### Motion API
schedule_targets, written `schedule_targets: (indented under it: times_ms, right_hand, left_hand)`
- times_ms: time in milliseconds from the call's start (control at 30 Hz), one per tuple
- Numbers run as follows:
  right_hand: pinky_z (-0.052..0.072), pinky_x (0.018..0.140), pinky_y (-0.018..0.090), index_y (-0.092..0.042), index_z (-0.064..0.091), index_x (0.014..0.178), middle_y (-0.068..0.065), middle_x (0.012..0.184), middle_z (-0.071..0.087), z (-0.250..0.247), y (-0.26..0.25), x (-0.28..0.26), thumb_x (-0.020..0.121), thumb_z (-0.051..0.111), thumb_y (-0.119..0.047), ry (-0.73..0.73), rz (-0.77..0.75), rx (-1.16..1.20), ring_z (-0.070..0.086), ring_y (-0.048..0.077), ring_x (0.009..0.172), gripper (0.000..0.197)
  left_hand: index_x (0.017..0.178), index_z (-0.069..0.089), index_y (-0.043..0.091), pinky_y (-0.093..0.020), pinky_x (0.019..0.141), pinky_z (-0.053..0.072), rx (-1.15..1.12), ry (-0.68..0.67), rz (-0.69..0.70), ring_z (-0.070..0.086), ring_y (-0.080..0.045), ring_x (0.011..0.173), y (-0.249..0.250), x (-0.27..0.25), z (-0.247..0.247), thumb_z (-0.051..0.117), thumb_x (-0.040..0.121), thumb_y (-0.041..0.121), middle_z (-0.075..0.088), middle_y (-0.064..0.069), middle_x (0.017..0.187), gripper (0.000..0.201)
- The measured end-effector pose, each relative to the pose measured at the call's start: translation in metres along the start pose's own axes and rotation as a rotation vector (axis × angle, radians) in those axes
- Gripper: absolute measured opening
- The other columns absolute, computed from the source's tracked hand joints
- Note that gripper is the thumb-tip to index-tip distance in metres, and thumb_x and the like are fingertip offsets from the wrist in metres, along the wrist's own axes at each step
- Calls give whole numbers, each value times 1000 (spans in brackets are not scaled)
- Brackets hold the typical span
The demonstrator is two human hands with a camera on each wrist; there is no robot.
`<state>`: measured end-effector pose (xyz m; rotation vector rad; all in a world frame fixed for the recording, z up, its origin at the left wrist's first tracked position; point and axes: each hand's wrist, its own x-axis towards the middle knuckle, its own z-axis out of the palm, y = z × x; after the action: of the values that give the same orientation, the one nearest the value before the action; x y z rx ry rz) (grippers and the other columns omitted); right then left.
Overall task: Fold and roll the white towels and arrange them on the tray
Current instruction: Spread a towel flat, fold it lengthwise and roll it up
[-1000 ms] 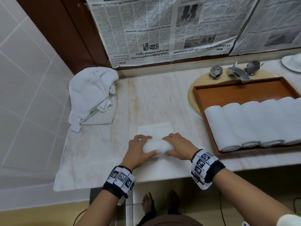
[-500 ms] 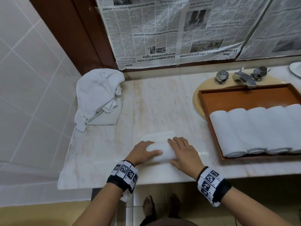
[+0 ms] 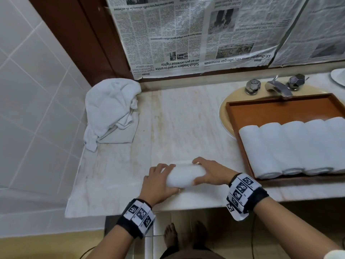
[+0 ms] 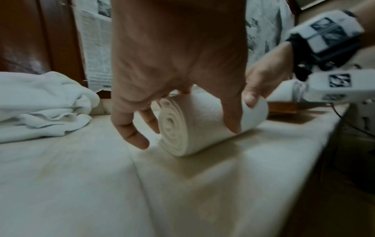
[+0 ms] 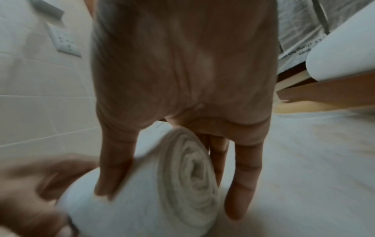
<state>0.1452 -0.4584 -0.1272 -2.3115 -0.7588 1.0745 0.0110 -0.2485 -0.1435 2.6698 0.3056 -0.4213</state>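
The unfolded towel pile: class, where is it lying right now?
In the head view the unfolded towel pile lies at the countertop's far left corner, against the tiled wall, well left of the tray.

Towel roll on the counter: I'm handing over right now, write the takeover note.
Left hand and right hand each grip one end of the rolled towel, lying on the counter near its front edge.
Done: this towel looks fully rolled; a row of rolled towels lies on the tray over the sink.
Left: carry this roll to the tray, then fold and roll the crumpled towels at the counter's back left.
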Motion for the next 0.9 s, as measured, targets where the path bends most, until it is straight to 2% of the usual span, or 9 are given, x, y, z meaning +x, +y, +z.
schedule_targets:
  times_ms: [100,167,267,400,467,533,600,733,900]
  right_hand:
    - [42,96,36,-35,38,137,-3,134,46,5,1,-6,79,68,-60,73,-28,-80,45,19,117,70]
    - [39,102,40,-35,38,139,-5,138,40,4,0,-6,77,65,-66,87,-10,-102,40,20,123,75]
    - [40,100,38,-29,45,135,-2,132,42,-4,-6,1,75,66,-68,68,30,-102,43,20,121,75]
    - [55,81,32,-24,55,126,-2,113,51,-21,-21,5,78,70,-61,-10,76,-50,58,17,100,62]
    - [56,73,27,-22,53,129,-4,114,52,-24,-23,4,78,71,-59,-35,94,3,58,13,96,65]
    - [51,78,26,-23,52,131,-4,119,53,-23,-22,2,76,70,-63,-50,124,-23,56,13,101,70]
    - [45,81,26,-23,56,127,-5,120,54,-19,-19,0,74,69,-67,-67,134,-54,55,14,106,70]
    - [42,83,27,-26,63,113,-9,114,56,-9,-14,-8,70,73,-65,-78,148,-9,55,12,103,60]
    - [45,91,32,-33,59,106,-14,109,55,-10,-13,-21,63,74,-67,-35,177,40,54,9,100,57]
  left_hand:
    - [149,32,39,-46,103,41,-10,-123,-4,27,-20,136,1,14,-16,69,74,63,31,8,150,86]
    - [152,30,35,-48,109,37,-37,-195,-24,23,-22,141,3,22,-23,68,76,63,25,5,157,89]
    - [153,29,29,-49,112,35,-2,-292,-69,29,-27,140,6,35,-34,62,74,68,25,1,158,94]
    - [124,55,26,-41,94,50,14,-396,-70,54,-25,106,17,51,-53,66,68,63,51,-7,128,68]
    - [129,52,23,-35,86,51,-7,-437,-103,56,-22,102,19,54,-58,72,66,60,55,-4,120,75]
    - [131,49,24,-32,76,52,-37,-481,-140,60,-20,99,21,54,-60,75,62,58,58,-2,117,81]
    - [126,54,23,-30,70,54,-46,-550,-129,63,-21,97,22,51,-60,77,65,55,62,-2,115,73]
    - [114,64,22,-33,75,57,-52,-624,-73,66,-21,95,18,43,-53,75,61,58,67,-2,109,65]
    - [108,61,26,-35,83,55,-55,-567,29,63,-18,96,15,39,-50,71,57,62,65,2,108,64]
